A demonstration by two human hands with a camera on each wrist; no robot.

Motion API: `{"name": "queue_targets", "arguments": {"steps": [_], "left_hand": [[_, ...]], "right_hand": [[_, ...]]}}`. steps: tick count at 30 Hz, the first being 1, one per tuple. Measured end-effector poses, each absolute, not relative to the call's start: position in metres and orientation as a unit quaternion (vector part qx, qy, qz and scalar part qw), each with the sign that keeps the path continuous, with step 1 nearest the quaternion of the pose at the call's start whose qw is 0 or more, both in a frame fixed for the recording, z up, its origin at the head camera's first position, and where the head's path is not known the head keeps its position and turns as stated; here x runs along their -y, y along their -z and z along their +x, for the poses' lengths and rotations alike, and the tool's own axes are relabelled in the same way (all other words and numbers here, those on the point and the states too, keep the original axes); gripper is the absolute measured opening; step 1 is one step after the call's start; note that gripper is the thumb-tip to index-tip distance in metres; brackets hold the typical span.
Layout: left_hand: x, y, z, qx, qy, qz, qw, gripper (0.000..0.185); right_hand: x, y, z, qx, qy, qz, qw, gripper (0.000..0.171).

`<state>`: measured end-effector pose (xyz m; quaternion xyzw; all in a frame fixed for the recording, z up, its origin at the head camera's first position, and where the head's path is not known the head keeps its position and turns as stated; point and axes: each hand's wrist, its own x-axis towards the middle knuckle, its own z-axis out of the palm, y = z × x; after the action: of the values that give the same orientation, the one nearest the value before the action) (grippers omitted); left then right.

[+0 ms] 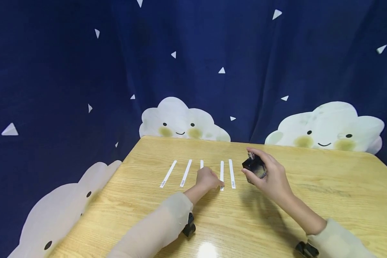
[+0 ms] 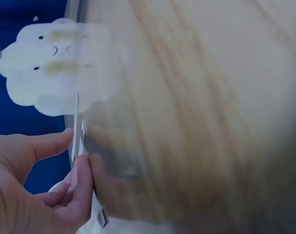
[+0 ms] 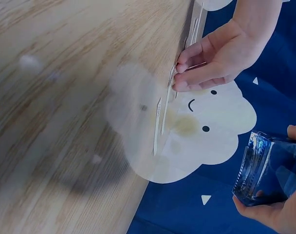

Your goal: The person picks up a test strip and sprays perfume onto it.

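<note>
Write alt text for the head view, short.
A person's right hand holds a small dark glass bottle above a wooden table, while the left hand touches one of five white paper strips laid in a row. A navy cloud-print curtain hangs behind.

The left hand (image 1: 208,179) covers the near part of the middle paper strip (image 1: 201,164), so only its far end shows in the head view. Small print at the near ends of the other strips is too tiny to read. The right hand (image 1: 271,177) wraps much of the dark glass bottle (image 1: 254,167), hiding its lower half and its far side. In the left wrist view the worktop (image 2: 211,122) is heavily blurred, and the hand is cut off by the left and bottom edges. In the right wrist view the bottle runs off the right edge, and the worktop surface is smeared and out of focus.
</note>
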<state>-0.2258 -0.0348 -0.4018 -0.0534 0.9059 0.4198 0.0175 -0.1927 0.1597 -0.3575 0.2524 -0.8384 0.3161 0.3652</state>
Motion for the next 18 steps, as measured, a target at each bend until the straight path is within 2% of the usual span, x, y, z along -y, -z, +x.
{"name": "queue_targets", "arguments": {"steps": [2, 4, 13, 18], "left_hand": [[0.032, 0.405, -0.226, -0.911, -0.409, -0.05, 0.008, 0.039], [0.032, 0.408, -0.225, -0.911, -0.409, -0.048, 0.0, 0.04], [0.038, 0.416, -0.224, -0.894, -0.445, -0.032, -0.026, 0.018], [0.038, 0.414, -0.222, -0.9, -0.431, -0.028, -0.058, 0.014]], "right_hand": [[-0.16, 0.358, -0.192, 0.839, -0.316, 0.252, 0.365, 0.064], [-0.16, 0.358, -0.192, 0.839, -0.316, 0.253, 0.363, 0.063], [-0.159, 0.358, -0.191, 0.839, -0.312, 0.255, 0.366, 0.063], [-0.159, 0.358, -0.19, 0.84, -0.311, 0.257, 0.363, 0.063]]}}
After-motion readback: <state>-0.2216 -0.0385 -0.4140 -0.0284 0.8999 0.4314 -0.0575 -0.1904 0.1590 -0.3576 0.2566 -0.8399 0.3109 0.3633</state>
